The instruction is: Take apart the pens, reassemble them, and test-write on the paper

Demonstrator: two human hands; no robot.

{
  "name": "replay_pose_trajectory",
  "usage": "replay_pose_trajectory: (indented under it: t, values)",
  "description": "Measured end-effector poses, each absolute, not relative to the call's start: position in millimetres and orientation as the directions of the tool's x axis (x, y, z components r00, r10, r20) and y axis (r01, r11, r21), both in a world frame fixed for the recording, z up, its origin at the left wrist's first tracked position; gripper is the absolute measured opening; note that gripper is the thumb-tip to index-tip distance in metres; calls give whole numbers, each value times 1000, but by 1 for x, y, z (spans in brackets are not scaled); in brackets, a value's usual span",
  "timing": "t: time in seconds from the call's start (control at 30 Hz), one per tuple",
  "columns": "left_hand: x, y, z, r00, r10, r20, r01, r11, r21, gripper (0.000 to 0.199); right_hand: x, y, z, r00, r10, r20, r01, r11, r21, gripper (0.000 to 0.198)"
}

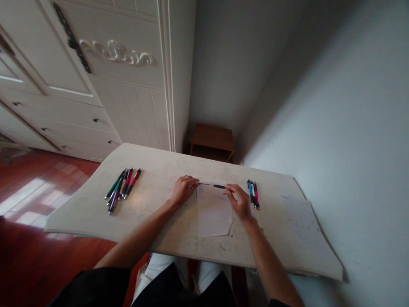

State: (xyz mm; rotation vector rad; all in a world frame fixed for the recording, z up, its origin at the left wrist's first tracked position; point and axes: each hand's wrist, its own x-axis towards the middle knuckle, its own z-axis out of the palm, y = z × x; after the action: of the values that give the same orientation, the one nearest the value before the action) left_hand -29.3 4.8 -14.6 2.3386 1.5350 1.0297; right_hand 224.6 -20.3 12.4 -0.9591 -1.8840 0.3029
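Observation:
In the head view, my left hand [183, 188] pinches the end of a thin dark rod [206, 184] that looks like a pen refill. The rod runs level to a thicker black pen barrel [219, 186], and my right hand [239, 201] grips the barrel's other end. Whether the rod sits inside the barrel or only meets its tip is too small to tell. Both hands are closed, above the top of a sheet of paper [215, 216]. Beside my right hand lie several pens [253, 194], blue, white and red with black parts.
A pile of several green, purple and red pens [121, 189] lies on the left of the white table [160, 165]. Another sheet of paper [301, 222] is at the right, near the wall [368, 177]. A white cabinet [135, 106] and a small brown stand [213, 138] are behind.

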Motion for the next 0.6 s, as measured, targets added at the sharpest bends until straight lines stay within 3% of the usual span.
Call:
replay_pose_trajectory:
  t: [0.6]
  values:
    - [-28, 4, -15, 334, 828, 450, 749, -523, 407, 14, 219, -20, 4, -290, 755, 589, 442, 651, -617, 17]
